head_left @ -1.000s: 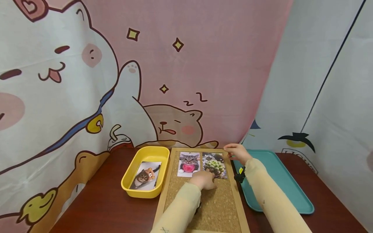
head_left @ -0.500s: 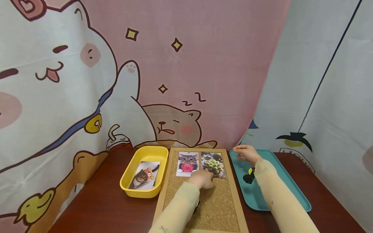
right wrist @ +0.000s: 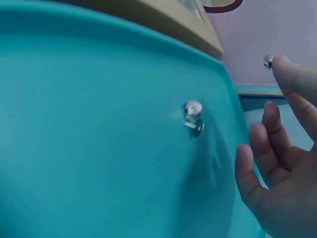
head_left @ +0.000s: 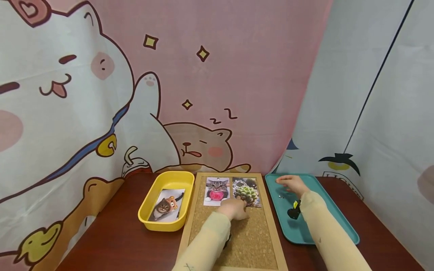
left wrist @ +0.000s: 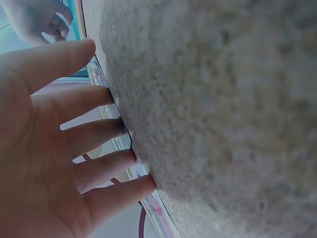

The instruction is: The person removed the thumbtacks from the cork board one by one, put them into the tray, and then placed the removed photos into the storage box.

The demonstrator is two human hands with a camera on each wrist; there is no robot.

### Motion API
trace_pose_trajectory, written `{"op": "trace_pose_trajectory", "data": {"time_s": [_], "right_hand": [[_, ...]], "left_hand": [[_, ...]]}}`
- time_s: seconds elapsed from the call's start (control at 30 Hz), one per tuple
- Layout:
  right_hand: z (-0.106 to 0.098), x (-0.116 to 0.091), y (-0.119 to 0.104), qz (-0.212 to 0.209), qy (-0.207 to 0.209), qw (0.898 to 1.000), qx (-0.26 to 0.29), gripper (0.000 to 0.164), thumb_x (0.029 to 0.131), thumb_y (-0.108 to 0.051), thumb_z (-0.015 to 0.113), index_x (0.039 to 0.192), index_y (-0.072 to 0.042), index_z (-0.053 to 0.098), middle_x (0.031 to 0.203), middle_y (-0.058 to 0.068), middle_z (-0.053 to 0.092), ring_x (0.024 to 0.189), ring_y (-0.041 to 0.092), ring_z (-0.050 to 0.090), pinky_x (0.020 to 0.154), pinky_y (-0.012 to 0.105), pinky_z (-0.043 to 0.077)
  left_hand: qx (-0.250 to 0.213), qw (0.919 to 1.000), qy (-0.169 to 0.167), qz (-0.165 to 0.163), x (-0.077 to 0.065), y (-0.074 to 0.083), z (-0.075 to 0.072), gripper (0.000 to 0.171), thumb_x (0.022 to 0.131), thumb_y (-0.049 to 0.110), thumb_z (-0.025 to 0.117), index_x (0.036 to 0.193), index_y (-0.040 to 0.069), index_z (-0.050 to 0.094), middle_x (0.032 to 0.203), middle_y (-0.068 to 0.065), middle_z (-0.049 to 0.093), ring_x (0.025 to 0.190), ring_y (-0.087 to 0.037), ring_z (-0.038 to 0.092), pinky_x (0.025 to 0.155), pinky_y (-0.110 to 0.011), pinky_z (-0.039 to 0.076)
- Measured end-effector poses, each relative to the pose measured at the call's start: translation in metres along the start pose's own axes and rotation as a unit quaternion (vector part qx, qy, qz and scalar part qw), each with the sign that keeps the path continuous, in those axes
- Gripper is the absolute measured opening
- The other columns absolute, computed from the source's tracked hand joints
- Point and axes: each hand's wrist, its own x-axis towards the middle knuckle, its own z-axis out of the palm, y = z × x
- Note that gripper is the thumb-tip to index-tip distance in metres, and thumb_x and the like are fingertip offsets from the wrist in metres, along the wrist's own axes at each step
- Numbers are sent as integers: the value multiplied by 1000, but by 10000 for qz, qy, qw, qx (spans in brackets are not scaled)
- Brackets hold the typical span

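A framed cork board [head_left: 252,239] lies in the middle of the table with two photos at its far end: a cat photo [head_left: 217,191] and a succulent photo [head_left: 246,194]. My left hand [head_left: 234,209] rests its extended fingers along the succulent photo's lower edge, as the left wrist view shows from below. Over the far end of a teal tray [head_left: 295,231], my right hand [head_left: 294,184] pinches a small silver pushpin [right wrist: 268,62] at its fingertips. Two more silver pins, one [right wrist: 192,109] round-headed and one [right wrist: 199,128] tipped sideways, lie together on the tray.
Left of the board stands a yellow basin [head_left: 166,226] holding another cat photo [head_left: 167,205]. Behind the table hangs a cartoon-printed curtain [head_left: 264,94]. The tray sits close along the board's right side.
My right hand has moved right from the board's far right corner to above the tray, then lower over it. The left hand stays on the photo's edge.
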Motion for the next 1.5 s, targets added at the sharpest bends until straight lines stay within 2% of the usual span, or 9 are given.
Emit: {"op": "trace_pose_trajectory", "data": {"time_s": [0.2, 0.27, 0.37, 0.67, 1.2, 1.5], "right_hand": [[0, -7, 4, -25, -40, 9987, -508, 34, 96, -21, 61, 117, 5, 66, 122, 19, 62, 127, 46, 40, 102, 62, 33], [0, -8, 5, 30, -79, 9982, -586, 31, 96, -18, 61, 116, 5, 67, 123, 20, 62, 129, 48, 38, 105, 63, 27], [0, -8, 7, 116, -101, 9977, -653, 29, 95, -17, 62, 114, 4, 68, 124, 22, 61, 129, 48, 37, 106, 62, 26], [1, -8, 7, 194, -189, 9947, -990, 28, 94, -17, 63, 111, 4, 70, 124, 23, 60, 126, 48, 41, 103, 62, 30], [2, -7, 11, 123, -304, 9901, -1365, 21, 90, -11, 63, 101, 4, 73, 106, 17, 68, 115, 46, 50, 98, 61, 37], [0, -6, 8, 132, -350, 9890, -1430, 26, 91, -14, 63, 106, 6, 71, 114, 24, 65, 116, 47, 50, 96, 59, 41]], "left_hand": [[2, 10000, -48, -39, 0, 0, 1, 55, 90, 49, 61, 140, 26, 54, 150, -4, 41, 131, -27, 45, 89, -41, 49], [6, 10000, -43, -51, 0, 0, 1, 55, 90, 49, 61, 140, 27, 54, 150, -4, 41, 132, -27, 44, 90, -41, 49], [-7, 10000, -38, -62, 0, 0, 1, 55, 90, 49, 61, 140, 26, 54, 151, -4, 41, 133, -28, 44, 90, -42, 49], [10, 10000, -67, -41, 0, 0, 1, 57, 91, 49, 60, 142, 27, 52, 152, -4, 39, 132, -28, 44, 91, -41, 49], [-31, 10000, -80, -27, 0, -1, 2, 57, 91, 49, 60, 143, 26, 51, 152, -5, 37, 134, -30, 42, 92, -41, 48], [-46, 10000, -77, -43, -1, -1, 1, 56, 92, 48, 59, 143, 26, 51, 152, -5, 38, 134, -29, 42, 91, -40, 48]]}}
